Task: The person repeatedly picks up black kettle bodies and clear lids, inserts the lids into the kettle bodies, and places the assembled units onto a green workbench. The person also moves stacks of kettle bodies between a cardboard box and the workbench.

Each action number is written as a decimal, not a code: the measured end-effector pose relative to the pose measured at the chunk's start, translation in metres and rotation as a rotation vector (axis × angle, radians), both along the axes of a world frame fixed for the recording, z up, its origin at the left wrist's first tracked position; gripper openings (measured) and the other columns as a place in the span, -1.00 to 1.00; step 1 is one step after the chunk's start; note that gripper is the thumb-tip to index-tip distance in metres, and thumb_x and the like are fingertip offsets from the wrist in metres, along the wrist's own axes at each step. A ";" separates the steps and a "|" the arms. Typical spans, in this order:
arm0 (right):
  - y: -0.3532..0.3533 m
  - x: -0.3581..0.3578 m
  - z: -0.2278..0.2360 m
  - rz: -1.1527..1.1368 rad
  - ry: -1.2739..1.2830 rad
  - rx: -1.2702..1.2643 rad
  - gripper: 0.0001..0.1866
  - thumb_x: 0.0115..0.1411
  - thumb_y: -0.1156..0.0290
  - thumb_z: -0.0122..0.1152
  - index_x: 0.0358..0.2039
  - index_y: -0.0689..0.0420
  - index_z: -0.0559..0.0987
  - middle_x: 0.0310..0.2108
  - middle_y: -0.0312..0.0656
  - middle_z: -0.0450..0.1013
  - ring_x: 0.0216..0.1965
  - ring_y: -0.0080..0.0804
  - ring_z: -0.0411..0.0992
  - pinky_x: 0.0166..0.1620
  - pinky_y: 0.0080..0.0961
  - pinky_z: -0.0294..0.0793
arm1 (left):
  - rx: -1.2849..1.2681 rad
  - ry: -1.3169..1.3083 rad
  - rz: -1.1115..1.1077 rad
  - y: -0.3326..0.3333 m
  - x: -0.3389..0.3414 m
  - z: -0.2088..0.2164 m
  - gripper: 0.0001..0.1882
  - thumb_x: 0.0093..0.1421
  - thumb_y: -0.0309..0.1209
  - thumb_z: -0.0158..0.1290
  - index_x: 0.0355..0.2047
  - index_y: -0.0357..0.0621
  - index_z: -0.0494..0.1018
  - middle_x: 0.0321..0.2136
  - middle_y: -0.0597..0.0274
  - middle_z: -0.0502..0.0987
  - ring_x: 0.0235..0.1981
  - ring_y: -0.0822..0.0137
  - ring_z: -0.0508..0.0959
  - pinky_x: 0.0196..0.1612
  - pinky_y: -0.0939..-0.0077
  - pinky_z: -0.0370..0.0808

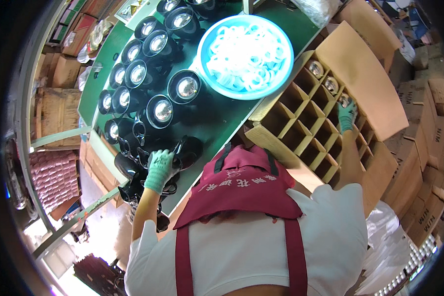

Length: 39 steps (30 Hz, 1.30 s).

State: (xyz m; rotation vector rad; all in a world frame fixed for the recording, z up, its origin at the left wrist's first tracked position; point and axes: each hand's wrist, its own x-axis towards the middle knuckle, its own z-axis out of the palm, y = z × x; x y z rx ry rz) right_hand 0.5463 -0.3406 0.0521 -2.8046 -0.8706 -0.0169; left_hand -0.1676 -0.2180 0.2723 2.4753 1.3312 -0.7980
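My left hand (161, 169), in a green-cuffed work glove, is at the near end of the green table, its fingers curled at the handle of a glossy black jug (188, 150) lying there. Several black jugs (162, 112) stand around and beyond it, with shiny silver round centres facing up. My right hand (347, 117), gloved alike, reaches into a divided cardboard box (301, 160). Its fingers are closed around a silver-topped round piece (344, 100) in a cell at the box's far right. Two more silver tops (331, 85) show in cells farther along that row.
A blue basin (200, 56) full of white rings stands on the green table (217, 118), between jugs and box. The box's flap (362, 74) spreads out to the right. Stacked cartons (424, 172) line the right side; a metal frame (69, 135) runs at left.
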 end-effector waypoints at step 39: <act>-0.027 -0.275 0.149 0.326 1.020 1.049 -0.23 0.22 0.42 0.22 0.40 0.15 0.14 0.23 -0.13 0.29 0.21 -0.30 0.31 0.27 -0.34 0.31 | -0.258 -1.643 0.565 0.008 0.265 -0.008 -0.71 0.19 -0.53 0.24 -0.07 -0.30 0.56 -0.15 0.19 0.62 -0.11 0.42 0.59 0.00 0.50 0.50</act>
